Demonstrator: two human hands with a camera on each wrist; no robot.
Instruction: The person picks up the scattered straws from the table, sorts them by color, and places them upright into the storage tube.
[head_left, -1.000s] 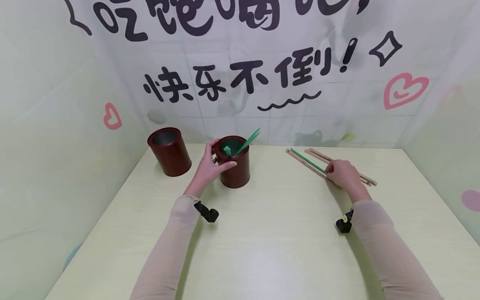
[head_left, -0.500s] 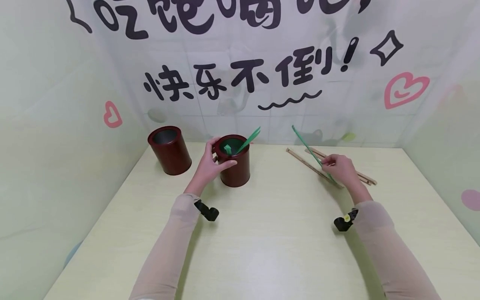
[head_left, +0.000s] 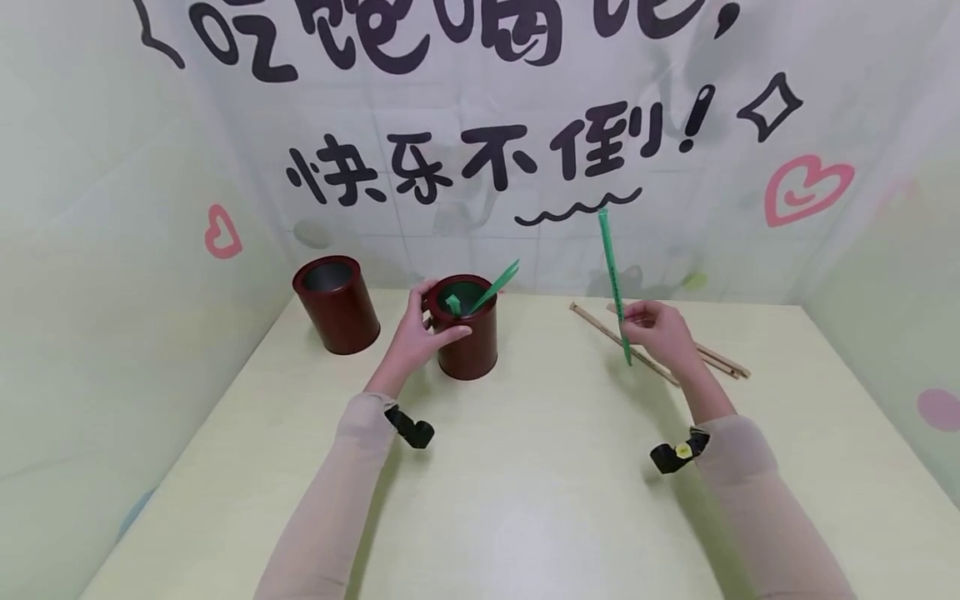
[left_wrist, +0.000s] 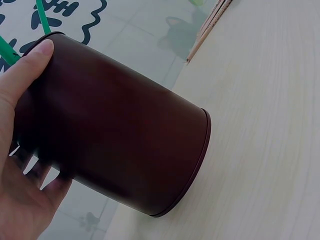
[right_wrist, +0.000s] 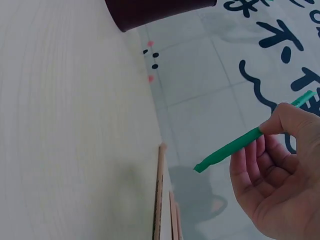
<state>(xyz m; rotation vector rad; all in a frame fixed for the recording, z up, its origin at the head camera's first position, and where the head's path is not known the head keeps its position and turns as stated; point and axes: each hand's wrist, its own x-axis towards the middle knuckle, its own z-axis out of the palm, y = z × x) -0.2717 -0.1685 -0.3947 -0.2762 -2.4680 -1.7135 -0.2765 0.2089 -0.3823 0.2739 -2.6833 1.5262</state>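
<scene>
My left hand point(head_left: 420, 333) grips the side of a dark red can point(head_left: 467, 329) standing on the pale table point(head_left: 525, 467); the wrist view shows my thumb on the can point(left_wrist: 115, 135) near its rim. Two green sticks point(head_left: 491, 286) lean inside it. My right hand point(head_left: 656, 329) pinches a long green stick point(head_left: 611, 275) and holds it nearly upright above the table; in the right wrist view the stick point(right_wrist: 235, 147) passes between thumb and fingers point(right_wrist: 285, 120).
A second dark red can point(head_left: 336, 304) stands at the back left, with nothing showing in it. Several tan wooden sticks point(head_left: 712, 358) lie on the table behind my right hand. Walls with printed lettering close the back and sides.
My right hand lifted the green stick off the wooden sticks, swung it from flat to nearly upright and moved slightly left. My left hand stayed on the can.
</scene>
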